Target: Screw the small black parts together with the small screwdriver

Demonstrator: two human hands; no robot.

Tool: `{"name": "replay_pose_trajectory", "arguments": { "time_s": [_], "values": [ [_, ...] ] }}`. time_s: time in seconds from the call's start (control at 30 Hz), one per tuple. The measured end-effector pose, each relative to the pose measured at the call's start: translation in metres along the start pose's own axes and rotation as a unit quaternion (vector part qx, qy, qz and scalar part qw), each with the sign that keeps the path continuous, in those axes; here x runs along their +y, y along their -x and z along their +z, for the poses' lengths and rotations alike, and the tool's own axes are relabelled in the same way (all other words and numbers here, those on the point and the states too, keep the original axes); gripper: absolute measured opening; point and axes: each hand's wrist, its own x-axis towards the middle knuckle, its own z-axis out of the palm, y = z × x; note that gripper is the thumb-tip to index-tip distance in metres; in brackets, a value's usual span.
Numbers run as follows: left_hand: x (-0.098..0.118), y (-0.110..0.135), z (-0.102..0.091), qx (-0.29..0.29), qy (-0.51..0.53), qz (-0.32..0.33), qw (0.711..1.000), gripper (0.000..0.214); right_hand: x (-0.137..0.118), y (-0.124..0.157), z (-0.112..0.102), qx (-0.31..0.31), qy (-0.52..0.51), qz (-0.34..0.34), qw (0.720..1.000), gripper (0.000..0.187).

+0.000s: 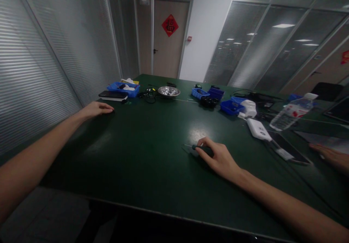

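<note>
My right hand (216,157) is closed around the dark handle of a screwdriver (204,150). Its thin shaft points left, low over the green tabletop, and the palm hides part of the handle. Out to the left, my left hand (94,109) rests on the table with thumb and fingertips drawn together. A small dark spot shows at those fingertips, too small to name. Just beyond that hand lies a black notebook (113,96) with pale page edges.
A steel bowl (169,91) holding small shiny pieces stands at the back, beside a blue basket (133,92). Right of it are blue bins (231,107), a white power bank (259,129) with cables, and a tilted water bottle (293,114). Another person's hand (331,155) lies at the right edge.
</note>
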Motion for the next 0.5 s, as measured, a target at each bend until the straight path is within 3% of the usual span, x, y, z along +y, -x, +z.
{"name": "replay_pose_trajectory", "arguments": {
  "time_s": [0.33, 0.5],
  "values": [
    [-0.0052, -0.0007, -0.0028, 0.004, 0.033, -0.029, 0.999, 0.084, 0.0004, 0.0000, -0.0008, -0.018, 0.004, -0.003, 1.000, 0.025],
    [-0.0048, -0.0002, -0.0014, -0.001, 0.036, -0.029, 0.999, 0.078, 0.0021, 0.0001, 0.0004, -0.029, 0.004, -0.012, 0.999, 0.024]
  ]
}}
